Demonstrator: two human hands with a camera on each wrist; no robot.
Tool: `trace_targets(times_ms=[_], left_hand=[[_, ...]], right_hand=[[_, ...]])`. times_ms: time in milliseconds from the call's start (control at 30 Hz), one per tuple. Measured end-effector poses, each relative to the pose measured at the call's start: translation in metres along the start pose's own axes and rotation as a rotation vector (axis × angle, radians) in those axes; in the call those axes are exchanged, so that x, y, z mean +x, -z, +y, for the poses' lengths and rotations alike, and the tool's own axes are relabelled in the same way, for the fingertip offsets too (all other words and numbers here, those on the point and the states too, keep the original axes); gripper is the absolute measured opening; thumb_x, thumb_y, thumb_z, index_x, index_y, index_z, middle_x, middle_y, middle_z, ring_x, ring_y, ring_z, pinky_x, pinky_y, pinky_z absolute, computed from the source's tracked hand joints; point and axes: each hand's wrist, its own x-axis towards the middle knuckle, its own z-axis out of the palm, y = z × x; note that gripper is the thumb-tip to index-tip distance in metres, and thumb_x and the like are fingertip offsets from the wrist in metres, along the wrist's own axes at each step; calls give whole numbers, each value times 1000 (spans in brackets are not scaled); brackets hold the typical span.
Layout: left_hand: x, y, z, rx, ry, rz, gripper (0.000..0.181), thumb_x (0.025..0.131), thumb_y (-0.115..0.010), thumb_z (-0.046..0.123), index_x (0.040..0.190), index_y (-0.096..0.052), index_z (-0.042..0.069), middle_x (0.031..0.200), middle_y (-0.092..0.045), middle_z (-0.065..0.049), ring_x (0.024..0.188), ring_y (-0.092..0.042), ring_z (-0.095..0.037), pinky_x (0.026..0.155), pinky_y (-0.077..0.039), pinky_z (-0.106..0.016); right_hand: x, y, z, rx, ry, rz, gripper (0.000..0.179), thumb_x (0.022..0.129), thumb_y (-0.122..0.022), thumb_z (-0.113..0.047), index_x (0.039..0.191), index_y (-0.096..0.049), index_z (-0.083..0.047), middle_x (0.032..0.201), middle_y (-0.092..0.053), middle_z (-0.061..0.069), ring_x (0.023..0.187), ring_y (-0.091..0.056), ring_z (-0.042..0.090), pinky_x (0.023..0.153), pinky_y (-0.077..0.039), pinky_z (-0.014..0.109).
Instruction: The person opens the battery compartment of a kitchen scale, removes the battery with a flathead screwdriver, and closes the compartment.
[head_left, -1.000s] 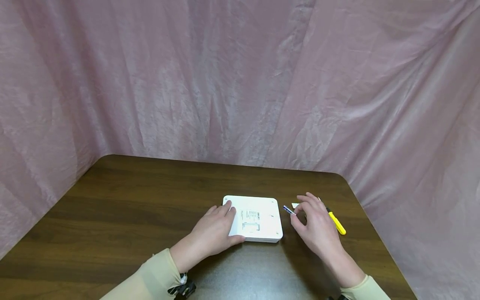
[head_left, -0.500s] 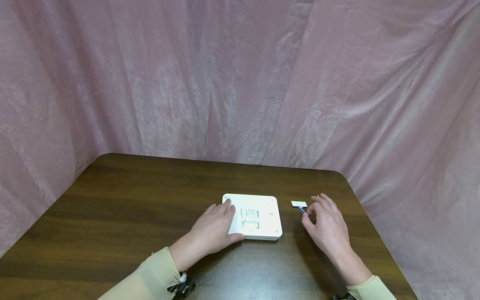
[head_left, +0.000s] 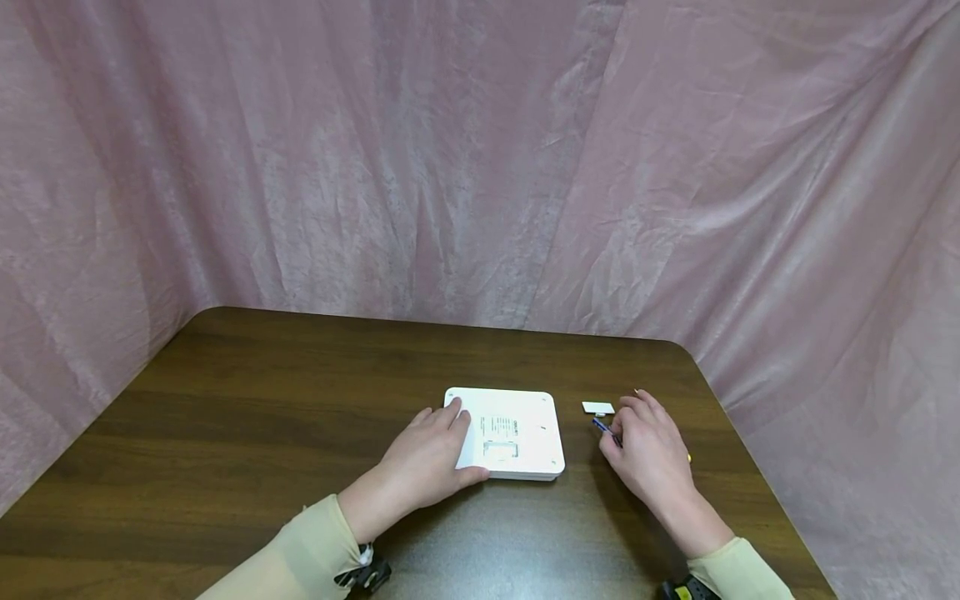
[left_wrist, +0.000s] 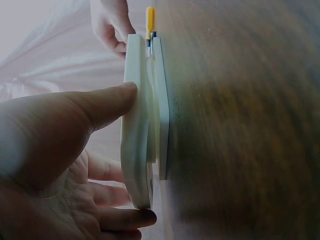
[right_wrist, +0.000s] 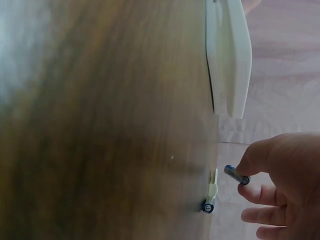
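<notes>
A white kitchen scale lies upside down on the table, with a printed label and a recess on its upturned face. My left hand holds it by its left end, thumb along the near edge and fingertips on top. In the left wrist view the thumb lies against the scale's side. To the right, my right hand pinches a blue battery between thumb and index finger, low over the table. Another battery lies on the table beside a small white cover.
A screwdriver's yellow handle shows beyond the scale in the left wrist view; in the head view the right hand mostly hides it. The brown wooden table ends at a pink curtain behind and at the sides.
The right hand has carried the battery rightward, away from the scale, then slightly back left, and now covers most of the screwdriver. The white cover has come into full view. The left hand has stayed put.
</notes>
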Motion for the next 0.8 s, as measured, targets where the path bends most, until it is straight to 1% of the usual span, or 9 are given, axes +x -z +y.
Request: trace_targets(times_ms=[200,333,467,667,733,800], left_hand=[[0,0,0,-10,7,-4,91,96,-83,59,150,-59,-11,161,-52,-31,152,-49,-40,124,-39,-58],[0,0,0,-9,8,-6,91,96,-83,59,150,-59,-11,161,-51,-31,153,-49,-40,125,-39,-57],[1,1,0,0,10,-9,91,96,-83,59,151,-59,-10,161,-52,-30,152,-49,-39,124,-40,-56],[0,3,2,-3,13,-11,90,95,-85,57,150,-60,-10,161,-52,-30,152,-50,-39,124,-40,-56],[0,3,2,-7,14,-12,90,95,-84,57,150,-60,-10,161,-52,-30,152,-50,-39,124,-40,-56],[0,2,1,-6,17,-15,91,96,-84,58,151,-60,-10,162,-52,-29,153,-49,-39,125,-40,-56]], right_hand=[[2,0,0,-42,10,-58,23,87,-77,-8,72,-59,-11,124,-72,26,140,-55,52,120,-43,60],[4,-3,1,-78,26,-90,25,87,-78,-9,69,-61,-12,121,-73,25,138,-56,53,120,-44,60],[5,-5,2,-102,23,-137,26,88,-79,-12,67,-64,-13,121,-72,25,137,-55,54,120,-43,61],[8,-6,1,-143,67,-171,31,88,-79,-13,60,-66,-13,116,-74,24,137,-59,48,124,-40,56],[8,-6,0,-154,72,-183,32,89,-78,-14,59,-67,-13,117,-74,25,138,-58,48,122,-43,56],[8,-5,-1,-160,59,-199,33,91,-78,-15,59,-67,-12,121,-73,26,141,-55,50,118,-47,59]])
